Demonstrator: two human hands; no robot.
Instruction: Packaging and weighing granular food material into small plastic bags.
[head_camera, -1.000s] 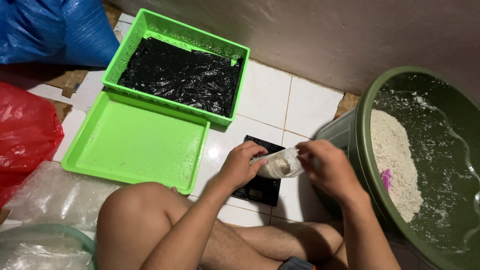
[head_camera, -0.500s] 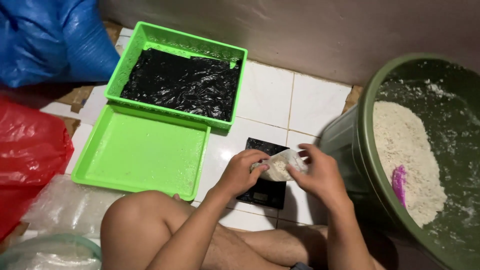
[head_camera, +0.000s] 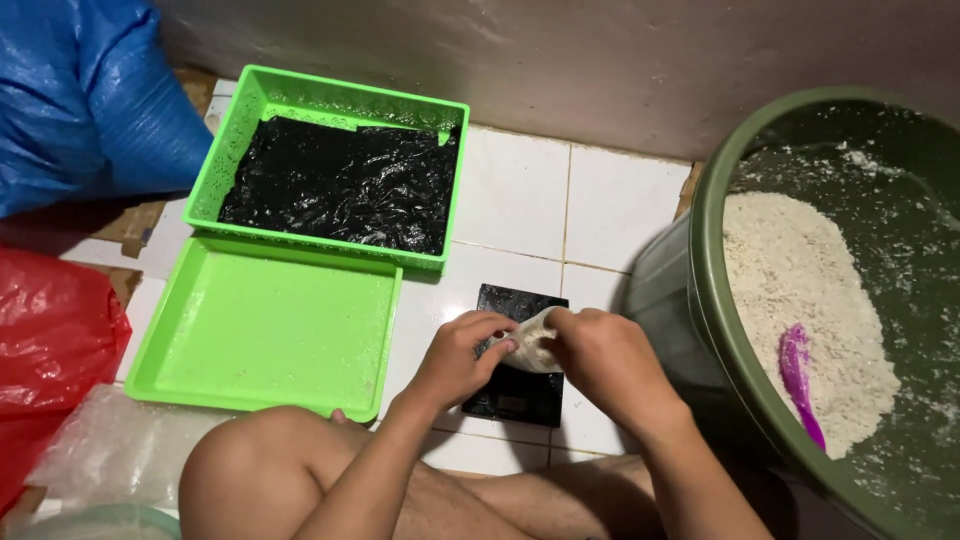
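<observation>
A small clear plastic bag of pale grain (head_camera: 533, 345) is held between both hands, just above the flat black digital scale (head_camera: 515, 385) that lies on the white tiled floor (head_camera: 520, 195). The left hand (head_camera: 455, 355) is curled shut on the bag's near end, fingertips pinched against the plastic. The right hand (head_camera: 605, 365) is closed over the other end, fingers wrapped round the top so that most of the bag is hidden beneath it; only a pale bulge is seen between the two hands. Whether the bag touches the scale cannot be told from this angle.

To the right, a large round dark green plastic tub (head_camera: 715, 330) is seen, with a heap of white grain (head_camera: 800, 300) banked against its near wall and a purple plastic scoop (head_camera: 797, 370) lying on the heap. To the left of the scale, a shallow bright green plastic tray (head_camera: 265, 330) is laid flat, and just behind it, touching its far edge, a bright green plastic basket (head_camera: 330, 105) lined with crumpled black plastic sheet (head_camera: 340, 185). A blue woven sack (head_camera: 85, 100) is propped in the far left corner, a red plastic bag (head_camera: 50, 350) is slumped below it, and clear plastic bags (head_camera: 115, 445) are piled beside the person's bare knee (head_camera: 255, 470).
</observation>
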